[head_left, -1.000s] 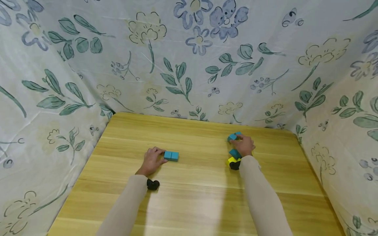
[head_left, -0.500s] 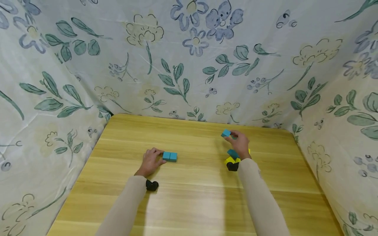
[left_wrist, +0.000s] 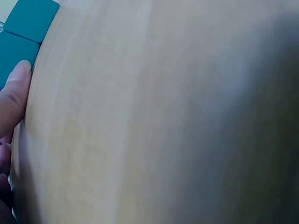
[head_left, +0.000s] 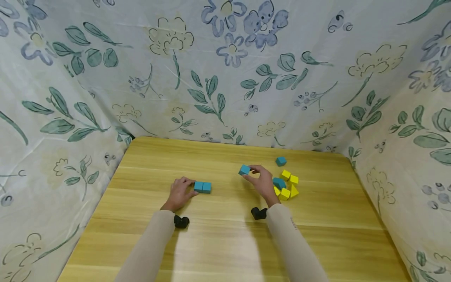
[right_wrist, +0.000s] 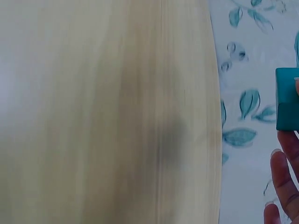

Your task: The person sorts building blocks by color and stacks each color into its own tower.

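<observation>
Right fingers (head_left: pixel 257 167) in pinch on blue block (head_left: pixel 244 170), left fingers (head_left: pixel 188 182) on blue pair (head_left: pixel 202 187), yellow blocks (head_left: pixel 285 194) rightward

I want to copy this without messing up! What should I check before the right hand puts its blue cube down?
1. Right hand gripping a smooth blue cube: ok, held between thumb and fingers.
2. Left hand at the two smooth blue cubes on the wood-grain table: ok, thumb touching the left one.
3. Those two cubes lined up: ok, side by side.
4. Held cube next to the pair: not ok, there's a gap.
5. What the cubes are made of: cannot tell.
</observation>
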`<state>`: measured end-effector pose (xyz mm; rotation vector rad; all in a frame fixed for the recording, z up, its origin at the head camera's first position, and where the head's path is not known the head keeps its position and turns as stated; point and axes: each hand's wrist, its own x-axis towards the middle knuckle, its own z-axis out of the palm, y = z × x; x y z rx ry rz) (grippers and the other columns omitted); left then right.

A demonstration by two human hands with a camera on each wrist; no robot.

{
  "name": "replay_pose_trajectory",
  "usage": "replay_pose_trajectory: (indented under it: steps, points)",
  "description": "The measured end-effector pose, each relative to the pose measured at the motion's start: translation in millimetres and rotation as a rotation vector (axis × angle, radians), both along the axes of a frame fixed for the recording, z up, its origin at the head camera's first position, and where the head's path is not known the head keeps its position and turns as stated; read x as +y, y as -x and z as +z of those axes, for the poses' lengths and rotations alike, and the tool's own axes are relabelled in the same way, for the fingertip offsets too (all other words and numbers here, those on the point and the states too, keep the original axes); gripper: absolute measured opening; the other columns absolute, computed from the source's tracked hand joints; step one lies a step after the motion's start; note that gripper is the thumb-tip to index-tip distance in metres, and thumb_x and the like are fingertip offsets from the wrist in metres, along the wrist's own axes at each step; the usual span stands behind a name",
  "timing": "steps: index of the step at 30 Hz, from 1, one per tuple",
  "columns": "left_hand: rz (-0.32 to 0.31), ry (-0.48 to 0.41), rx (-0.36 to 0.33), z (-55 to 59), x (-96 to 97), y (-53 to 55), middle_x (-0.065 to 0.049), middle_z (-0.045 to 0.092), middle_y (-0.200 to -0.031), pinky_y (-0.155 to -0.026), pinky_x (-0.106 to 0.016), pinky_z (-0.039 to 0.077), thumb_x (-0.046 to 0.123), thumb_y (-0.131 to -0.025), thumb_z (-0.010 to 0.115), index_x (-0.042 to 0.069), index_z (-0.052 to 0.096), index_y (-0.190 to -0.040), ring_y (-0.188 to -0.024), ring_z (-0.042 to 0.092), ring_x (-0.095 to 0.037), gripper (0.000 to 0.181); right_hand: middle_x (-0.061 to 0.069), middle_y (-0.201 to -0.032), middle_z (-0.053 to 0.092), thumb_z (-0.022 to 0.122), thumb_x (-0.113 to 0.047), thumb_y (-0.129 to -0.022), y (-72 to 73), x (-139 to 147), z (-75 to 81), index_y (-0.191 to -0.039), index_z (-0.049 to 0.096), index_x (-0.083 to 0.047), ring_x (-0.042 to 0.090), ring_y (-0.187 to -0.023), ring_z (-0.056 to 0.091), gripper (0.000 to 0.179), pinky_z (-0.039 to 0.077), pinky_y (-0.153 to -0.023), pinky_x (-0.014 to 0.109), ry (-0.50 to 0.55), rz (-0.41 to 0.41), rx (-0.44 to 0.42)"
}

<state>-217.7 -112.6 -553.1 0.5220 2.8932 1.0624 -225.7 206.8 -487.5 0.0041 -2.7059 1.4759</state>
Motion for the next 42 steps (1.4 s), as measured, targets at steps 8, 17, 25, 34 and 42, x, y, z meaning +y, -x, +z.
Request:
replay_pose_trajectory:
  steps: [8,17,25,34,42]
  points:
    - [-0.005,-0.021,0.020,0.0,-1.1,-0.6,-0.015,0.054,-0.113,-0.091,-0.055,0.032,0.024,-0.088,0.070,0.002,0.060,-0.126,-0.106,0.045,-0.037,0.045,0.008,-0.111,0.064,0.077,-0.019,-0.083,-13.7,-45,-7.6,-0.116,0.067,-0.009,0.031,-0.104,0.055,0.036,0.044,-0.087,0.046,0.079,0.066,0.039]
    - [0.001,-0.019,0.021,-3.7,-1.7,0.5,-0.013,0.055,-0.113,-0.090,-0.053,0.032,0.026,-0.088,0.070,0.002,0.060,-0.125,-0.105,0.045,-0.035,0.045,0.007,-0.109,0.063,0.076,-0.018,-0.084,-18.1,-83,-18.6,-0.115,0.068,-0.010,0.026,-0.100,0.055,0.033,0.047,-0.085,0.044,0.092,0.123,0.081]
    - [0.003,-0.017,0.017,-4.1,-2.1,2.4,-0.014,0.055,-0.114,-0.091,-0.053,0.032,0.027,-0.088,0.070,0.002,0.060,-0.126,-0.106,0.045,-0.035,0.046,0.007,-0.109,0.065,0.075,-0.020,-0.085,-12.9,-109,-26.9,-0.116,0.068,-0.010,0.028,-0.100,0.058,0.033,0.023,-0.099,0.054,0.009,0.205,0.119]
    - [0.013,-0.021,0.029,-4.4,-1.5,1.1,-0.012,0.055,-0.110,-0.088,-0.051,0.032,0.024,-0.088,0.071,0.002,0.062,-0.123,-0.102,0.045,-0.034,0.043,0.004,-0.108,0.066,0.074,-0.024,-0.086,-6.0,-130,-31.2,-0.116,0.068,-0.010,0.023,-0.098,0.059,0.033,0.028,-0.091,0.048,-0.131,0.270,0.154]
    - [0.022,-0.019,0.053,-4.4,-0.2,1.1,-0.012,0.055,-0.110,-0.087,-0.049,0.033,0.024,-0.086,0.073,-0.001,0.062,-0.121,-0.100,0.045,-0.033,0.044,0.004,-0.110,0.066,0.073,-0.025,-0.087,-3.8,-137,-31.5,-0.118,0.068,-0.011,0.024,-0.101,0.058,0.034,0.027,-0.091,0.046,-0.150,0.302,0.087]
